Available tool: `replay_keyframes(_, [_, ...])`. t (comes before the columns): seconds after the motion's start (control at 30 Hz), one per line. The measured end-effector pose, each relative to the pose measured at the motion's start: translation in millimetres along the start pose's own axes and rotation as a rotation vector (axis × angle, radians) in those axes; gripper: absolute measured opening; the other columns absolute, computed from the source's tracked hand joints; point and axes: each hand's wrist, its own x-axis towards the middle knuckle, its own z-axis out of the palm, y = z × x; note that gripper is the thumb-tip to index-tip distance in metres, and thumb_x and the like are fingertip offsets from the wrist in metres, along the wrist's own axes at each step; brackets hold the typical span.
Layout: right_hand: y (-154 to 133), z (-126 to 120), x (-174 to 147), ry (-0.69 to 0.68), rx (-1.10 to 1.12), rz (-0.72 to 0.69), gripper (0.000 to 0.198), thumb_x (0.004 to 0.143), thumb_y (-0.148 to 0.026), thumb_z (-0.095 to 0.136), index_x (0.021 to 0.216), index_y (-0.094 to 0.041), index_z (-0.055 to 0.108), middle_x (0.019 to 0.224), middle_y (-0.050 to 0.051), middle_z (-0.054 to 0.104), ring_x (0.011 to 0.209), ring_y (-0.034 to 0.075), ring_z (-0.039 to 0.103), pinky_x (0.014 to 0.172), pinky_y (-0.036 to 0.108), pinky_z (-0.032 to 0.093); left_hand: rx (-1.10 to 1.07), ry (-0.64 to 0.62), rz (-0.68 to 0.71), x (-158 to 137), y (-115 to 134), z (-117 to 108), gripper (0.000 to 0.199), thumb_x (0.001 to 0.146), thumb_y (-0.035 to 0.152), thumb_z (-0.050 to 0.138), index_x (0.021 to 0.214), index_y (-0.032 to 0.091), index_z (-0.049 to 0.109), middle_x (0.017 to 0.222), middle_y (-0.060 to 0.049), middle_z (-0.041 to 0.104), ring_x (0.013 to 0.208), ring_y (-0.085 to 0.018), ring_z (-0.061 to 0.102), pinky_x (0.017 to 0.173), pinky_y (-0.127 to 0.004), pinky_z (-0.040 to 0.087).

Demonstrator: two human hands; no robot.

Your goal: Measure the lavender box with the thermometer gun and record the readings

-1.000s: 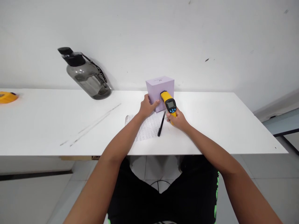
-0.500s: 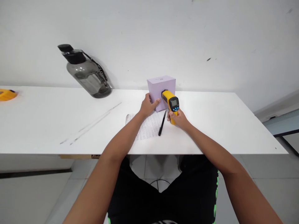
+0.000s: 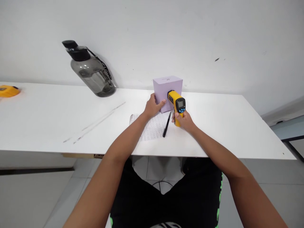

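Observation:
A light purple box (image 3: 163, 90) stands upright near the back of the white table. My left hand (image 3: 153, 106) grips its left side, with the thumb on the front face. In my right hand (image 3: 184, 120) is a yellow and black infrared thermometer (image 3: 176, 98), held by its handle. Its nose points at the box's front face, touching it or very close; I cannot tell which. The small screen and blue buttons face me. Between my hands a black pen (image 3: 167, 124) lies over the right edge of a sheet of bubble wrap (image 3: 152, 128).
A grey see-through water bottle (image 3: 91, 71) with a black lid and strap stands at the back left by the wall. A yellow object (image 3: 9, 91), partly cut off, sits at the table's (image 3: 42, 120) far left. The front edge runs just above my lap.
The whole view has shifted slightly, so things sit a little further right. Both hands keep their hold on the box and the thermometer.

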Motion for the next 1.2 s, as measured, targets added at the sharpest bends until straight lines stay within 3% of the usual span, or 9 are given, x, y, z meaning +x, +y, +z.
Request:
replay_keyframes(0.3, [-2.1,-0.1,-1.9,0.006,-0.011,-0.015,0.083,0.070,-0.102,0.084,0.093,-0.027,0.057,0.082,-0.003,0.066,0.066,0.015,0.068,0.064,0.034,0.061,0.024,-0.030,0.010,-3.1,6.5,-1.6,0.087,0.080,0.081,0.085,0.140,0.025,0.057,0.145,-0.021,0.077,0.130,-0.041,0.075,0.111,-0.059,0.058])
replay_keyframes(0.83, [-1.3,-0.5,-1.9,0.033,-0.039,0.009,0.086,0.067,-0.104,0.084,0.093,-0.027,0.057,0.081,-0.002,0.068,0.065,0.016,0.068,0.065,0.035,0.061,0.036,-0.024,0.005,-2.2,7.4,-0.9,0.082,0.083,0.076,0.087,0.140,0.025,0.058,0.142,-0.020,0.078,0.128,-0.040,0.076,0.111,-0.058,0.059])
replay_keyframes(1.2, [-3.2,-0.3,-0.5,-0.027,-0.010,-0.013,0.085,0.071,-0.101,0.084,0.104,-0.029,0.057,0.079,-0.005,0.067,0.064,0.015,0.066,0.066,0.035,0.060,0.018,-0.016,0.022,-0.3,3.4,0.8,0.081,0.081,0.078,0.088,0.137,0.028,0.058,0.141,-0.019,0.078,0.125,-0.040,0.076,0.109,-0.058,0.059])
